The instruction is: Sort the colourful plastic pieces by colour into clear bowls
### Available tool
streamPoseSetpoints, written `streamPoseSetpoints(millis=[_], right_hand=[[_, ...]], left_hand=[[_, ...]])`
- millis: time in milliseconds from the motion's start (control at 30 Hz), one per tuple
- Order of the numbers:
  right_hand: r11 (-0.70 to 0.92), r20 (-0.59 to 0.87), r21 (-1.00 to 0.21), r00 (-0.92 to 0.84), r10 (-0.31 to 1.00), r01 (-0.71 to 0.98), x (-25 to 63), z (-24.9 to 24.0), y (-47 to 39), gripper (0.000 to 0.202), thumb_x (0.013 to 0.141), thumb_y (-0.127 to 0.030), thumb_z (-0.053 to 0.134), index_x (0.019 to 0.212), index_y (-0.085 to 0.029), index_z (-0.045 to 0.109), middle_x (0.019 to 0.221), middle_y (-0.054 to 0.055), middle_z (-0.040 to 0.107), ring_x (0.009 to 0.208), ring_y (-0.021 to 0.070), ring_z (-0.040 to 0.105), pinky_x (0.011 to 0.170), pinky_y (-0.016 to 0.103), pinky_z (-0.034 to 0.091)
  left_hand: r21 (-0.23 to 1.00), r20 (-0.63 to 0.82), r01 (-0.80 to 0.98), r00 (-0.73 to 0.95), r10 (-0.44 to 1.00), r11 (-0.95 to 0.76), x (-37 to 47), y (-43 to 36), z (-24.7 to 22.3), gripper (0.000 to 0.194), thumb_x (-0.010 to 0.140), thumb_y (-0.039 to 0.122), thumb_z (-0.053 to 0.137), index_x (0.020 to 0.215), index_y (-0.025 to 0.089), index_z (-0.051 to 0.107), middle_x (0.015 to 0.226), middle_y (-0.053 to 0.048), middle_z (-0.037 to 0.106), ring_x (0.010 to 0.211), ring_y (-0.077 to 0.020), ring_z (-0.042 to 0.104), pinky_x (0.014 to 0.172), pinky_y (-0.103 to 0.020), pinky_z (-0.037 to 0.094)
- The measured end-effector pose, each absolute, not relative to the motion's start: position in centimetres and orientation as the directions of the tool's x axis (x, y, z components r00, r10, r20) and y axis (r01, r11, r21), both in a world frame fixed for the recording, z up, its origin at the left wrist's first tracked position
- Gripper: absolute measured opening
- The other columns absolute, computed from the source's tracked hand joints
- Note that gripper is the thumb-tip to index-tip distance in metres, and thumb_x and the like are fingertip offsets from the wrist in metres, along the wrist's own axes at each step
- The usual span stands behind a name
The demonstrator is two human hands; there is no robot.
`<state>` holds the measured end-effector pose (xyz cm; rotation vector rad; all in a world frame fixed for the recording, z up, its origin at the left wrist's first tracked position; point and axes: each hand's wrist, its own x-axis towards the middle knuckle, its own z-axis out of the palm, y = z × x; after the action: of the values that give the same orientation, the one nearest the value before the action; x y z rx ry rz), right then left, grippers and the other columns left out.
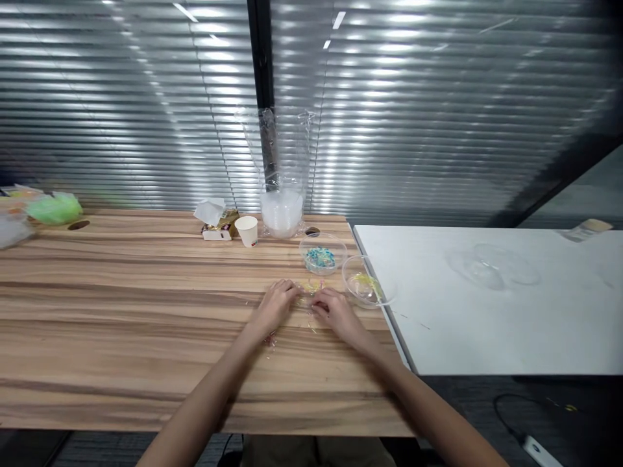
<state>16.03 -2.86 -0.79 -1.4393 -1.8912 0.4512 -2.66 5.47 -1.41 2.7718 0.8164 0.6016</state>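
Observation:
My left hand [279, 302] rests on the wooden table with its fingers bent together at the left edge of a small spread of thin yellow and pink pieces [310, 286]. Opposite it, my right hand [337, 312] has its fingers curled in a pinch at the right edge. Anything between the fingertips is too small to make out. Just beyond the hands stands a clear plastic bowl [320, 270] containing small blue bits [320, 257]. To the right of my right hand, another clear bowl [355, 264] holds yellow pieces [366, 283]. Reddish scraps [270, 339] lie near my left wrist.
A paper cup [247, 231], a tissue box [220, 228] and a bag of stacked clear bowls [282, 211] stand at the back. Clear lids [491, 269] lie on the white table [467, 331] at right. Green-and-white bags [54, 209] sit far left.

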Motion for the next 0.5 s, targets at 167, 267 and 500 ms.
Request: streamPoseSetpoints(millis=[167,267,500], right_hand=[[0.351,0.368,-0.642,-0.127,0.921,0.682,15.6,-1.5,-2.9,0.019,0.085,-0.002,0.058,0.073,-0.015,0.064,0.081,0.004,0.061,0.08,0.0168,0.055,0.075,0.028,0.043],[0.37,0.399,-0.632,-0.123,0.909,0.682,15.2,-1.9,-3.0,0.018,0.086,-0.002,0.057,0.074,-0.015,0.064,0.082,0.004,0.061,0.082,0.0177,0.055,0.08,0.031,0.044],[0.386,0.434,-0.651,-0.098,0.896,0.653,15.4,-2.6,-3.5,0.019,0.089,-0.005,0.051,0.08,-0.016,0.063,0.086,0.005,0.061,0.086,0.0189,0.055,0.082,0.034,0.046]], left_hand=[[0.28,0.32,0.538,0.729,0.606,-0.795,-2.2,5.2,-1.2,0.015,0.09,0.011,0.056,0.099,0.017,0.066,0.094,-0.007,0.065,0.091,-0.0223,0.056,0.08,-0.033,0.042],[0.292,0.324,0.552,0.711,0.624,-0.781,-2.0,5.0,-1.1,0.013,0.09,0.011,0.055,0.096,0.016,0.066,0.093,-0.007,0.065,0.09,-0.0223,0.056,0.079,-0.033,0.042],[0.355,0.328,0.573,0.663,0.673,-0.738,-2.3,4.5,-1.7,0.013,0.087,0.006,0.054,0.088,0.016,0.062,0.089,-0.007,0.064,0.087,-0.022,0.056,0.077,-0.033,0.042]])
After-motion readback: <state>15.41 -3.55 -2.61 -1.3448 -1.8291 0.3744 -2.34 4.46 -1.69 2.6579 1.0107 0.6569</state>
